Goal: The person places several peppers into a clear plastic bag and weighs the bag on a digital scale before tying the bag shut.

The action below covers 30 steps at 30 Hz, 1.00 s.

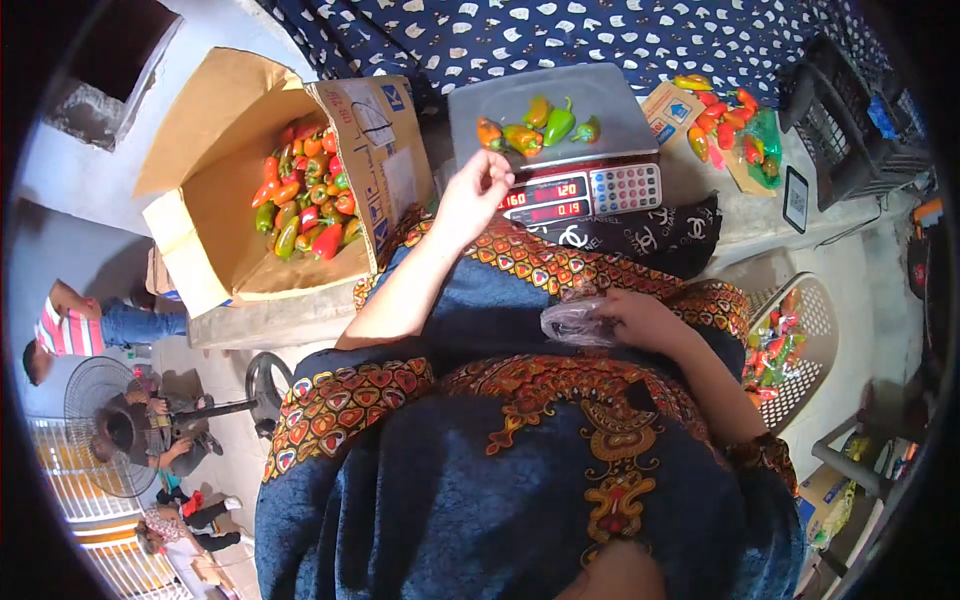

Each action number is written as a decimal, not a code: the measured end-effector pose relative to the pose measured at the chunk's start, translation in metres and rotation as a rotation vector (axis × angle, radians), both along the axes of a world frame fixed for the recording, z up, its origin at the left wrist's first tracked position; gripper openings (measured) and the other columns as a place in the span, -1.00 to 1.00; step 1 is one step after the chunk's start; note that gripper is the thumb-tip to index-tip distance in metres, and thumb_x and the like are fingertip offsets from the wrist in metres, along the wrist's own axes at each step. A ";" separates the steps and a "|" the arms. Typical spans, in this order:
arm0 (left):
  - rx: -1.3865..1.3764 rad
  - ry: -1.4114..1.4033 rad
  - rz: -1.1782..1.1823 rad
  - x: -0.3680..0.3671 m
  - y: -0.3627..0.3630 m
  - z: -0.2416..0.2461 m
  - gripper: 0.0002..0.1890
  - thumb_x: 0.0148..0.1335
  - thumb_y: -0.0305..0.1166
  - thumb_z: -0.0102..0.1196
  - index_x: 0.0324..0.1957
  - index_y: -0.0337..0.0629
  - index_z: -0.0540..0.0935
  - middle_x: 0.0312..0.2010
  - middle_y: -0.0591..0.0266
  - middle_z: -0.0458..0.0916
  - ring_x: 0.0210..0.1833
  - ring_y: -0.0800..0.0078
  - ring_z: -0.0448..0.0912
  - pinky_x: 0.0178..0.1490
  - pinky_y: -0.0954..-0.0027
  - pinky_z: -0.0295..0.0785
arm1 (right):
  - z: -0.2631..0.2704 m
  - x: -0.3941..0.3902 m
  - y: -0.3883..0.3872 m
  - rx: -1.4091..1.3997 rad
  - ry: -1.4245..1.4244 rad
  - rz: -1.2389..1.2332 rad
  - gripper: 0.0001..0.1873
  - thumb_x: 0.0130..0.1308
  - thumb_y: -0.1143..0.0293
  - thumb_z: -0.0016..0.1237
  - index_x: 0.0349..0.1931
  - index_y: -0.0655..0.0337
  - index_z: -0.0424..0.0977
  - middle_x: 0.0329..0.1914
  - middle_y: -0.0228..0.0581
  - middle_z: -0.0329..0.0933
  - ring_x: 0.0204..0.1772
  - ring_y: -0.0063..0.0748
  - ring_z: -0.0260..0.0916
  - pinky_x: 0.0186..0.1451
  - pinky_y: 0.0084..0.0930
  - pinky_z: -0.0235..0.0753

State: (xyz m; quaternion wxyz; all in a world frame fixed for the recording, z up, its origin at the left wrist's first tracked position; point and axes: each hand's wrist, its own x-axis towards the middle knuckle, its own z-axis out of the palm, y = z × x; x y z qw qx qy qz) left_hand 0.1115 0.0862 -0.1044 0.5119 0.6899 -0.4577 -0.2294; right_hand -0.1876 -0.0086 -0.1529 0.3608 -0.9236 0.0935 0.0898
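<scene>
My left hand (476, 191) is at the near edge of a digital scale (622, 112), with its fingers curled in close together and nothing seen in them. Several red, orange and green peppers (559, 124) lie on the scale's grey platform, just beyond my fingertips. Lit red numbers and a keypad (626, 187) show on the scale's front panel, partly behind my left hand. In front of my body, my right hand (637, 319) grips a crumpled transparent plastic bag (574, 322). Whether the bag holds anything cannot be told.
Left of the scale, a tilted cardboard box (217, 217) holds many peppers (307, 187). More peppers (724, 124) lie at right, by a black crate (847, 127) and a card bearing a code (796, 199). A basket (814, 360) holds bagged peppers. A fan (112, 427) and people stand leftward.
</scene>
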 end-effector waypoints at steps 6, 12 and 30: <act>-0.056 -0.210 -0.543 -0.030 0.002 0.003 -0.90 0.09 -0.48 0.15 -0.31 -0.19 0.63 -0.18 0.20 0.49 -0.01 0.38 0.43 0.09 0.36 0.30 | 0.018 -0.003 -0.005 -0.085 -0.051 -0.099 -0.60 0.00 0.56 -0.12 -0.10 0.07 0.53 -0.14 -0.10 0.39 -0.07 -0.03 0.42 0.02 -0.22 0.43; 0.114 -0.594 -0.538 -0.063 0.001 -0.005 -0.71 0.03 -0.30 0.19 -0.14 0.02 0.64 -0.15 0.12 0.50 -0.02 0.13 0.46 0.01 0.15 0.39 | 0.063 0.036 -0.020 -0.001 -0.326 -0.184 -0.53 0.16 0.46 -0.09 0.15 0.11 0.36 0.20 -0.04 0.33 0.20 -0.07 0.33 0.23 -0.29 0.34; 0.225 -0.549 -0.212 -0.024 -0.012 -0.010 -0.83 -0.08 -0.27 0.14 -0.47 -0.13 0.63 -0.42 0.12 0.60 -0.25 0.07 0.59 -0.21 0.10 0.47 | 0.033 0.220 -0.159 -0.648 -0.169 -0.162 -0.52 0.02 0.44 0.01 0.05 0.06 0.43 0.02 -0.23 0.41 0.15 -0.10 0.31 0.15 -0.17 0.37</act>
